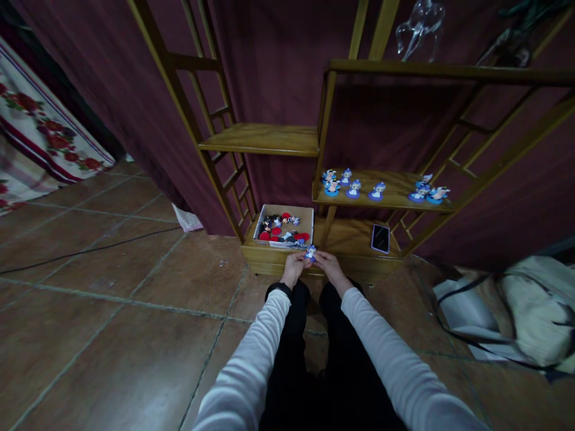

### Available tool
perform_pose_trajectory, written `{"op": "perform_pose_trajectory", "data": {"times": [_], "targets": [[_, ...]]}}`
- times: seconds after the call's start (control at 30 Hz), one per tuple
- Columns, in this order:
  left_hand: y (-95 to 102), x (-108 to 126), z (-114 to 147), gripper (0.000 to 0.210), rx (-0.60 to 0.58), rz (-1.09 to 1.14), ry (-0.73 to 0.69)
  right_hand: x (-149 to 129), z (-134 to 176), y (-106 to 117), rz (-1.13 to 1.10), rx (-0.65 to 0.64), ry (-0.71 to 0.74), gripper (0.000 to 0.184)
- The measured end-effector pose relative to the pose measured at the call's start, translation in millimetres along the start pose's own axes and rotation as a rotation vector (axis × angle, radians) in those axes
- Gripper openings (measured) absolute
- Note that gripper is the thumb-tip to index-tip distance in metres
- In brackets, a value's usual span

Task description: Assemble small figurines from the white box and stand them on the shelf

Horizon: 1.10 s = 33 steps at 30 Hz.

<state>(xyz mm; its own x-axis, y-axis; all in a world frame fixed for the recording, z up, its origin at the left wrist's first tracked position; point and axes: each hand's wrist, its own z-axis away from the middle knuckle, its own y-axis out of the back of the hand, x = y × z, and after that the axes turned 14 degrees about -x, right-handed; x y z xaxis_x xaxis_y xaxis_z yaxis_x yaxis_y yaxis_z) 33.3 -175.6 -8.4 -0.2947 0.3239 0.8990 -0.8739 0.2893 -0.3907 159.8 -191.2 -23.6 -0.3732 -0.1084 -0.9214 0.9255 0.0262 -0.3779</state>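
Between both hands I hold a small purple-and-white figurine upright, in front of the low shelf. My left hand pinches it from the left, and my right hand grips it from the right. Just beyond my left hand sits an open cardboard box with several figurines lying in a jumble, some on red bases. Up on the right-hand shelf stand several more figurines, among them a purple one near the middle and a pink-and-blue one at the right end.
A phone lies on the low shelf at the right. The wooden shelf unit has a glass horse on its upper board. Bags rest on the floor to the right. A black cable crosses the tiles at the left.
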Motion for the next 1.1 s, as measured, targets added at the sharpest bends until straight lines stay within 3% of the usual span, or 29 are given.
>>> {"op": "perform_pose_trajectory", "data": {"times": [0.17, 0.93, 1.1], "targets": [[3.2, -1.1, -0.3, 0.023, -0.041, 0.014, 0.019, -4.1, 3.5, -1.5, -0.13, 0.043, -0.012, 0.034], [1.2, -5.0, -7.4, 0.014, 0.051, 0.054, 0.076, 6.6, -6.7, 3.8, -0.144, 0.026, -0.049, 0.025], [1.0, -5.7, -7.2, 0.017, -0.001, 0.061, 0.054, 5.0, -7.4, 3.5, -0.178, 0.067, -0.061, 0.026]]}}
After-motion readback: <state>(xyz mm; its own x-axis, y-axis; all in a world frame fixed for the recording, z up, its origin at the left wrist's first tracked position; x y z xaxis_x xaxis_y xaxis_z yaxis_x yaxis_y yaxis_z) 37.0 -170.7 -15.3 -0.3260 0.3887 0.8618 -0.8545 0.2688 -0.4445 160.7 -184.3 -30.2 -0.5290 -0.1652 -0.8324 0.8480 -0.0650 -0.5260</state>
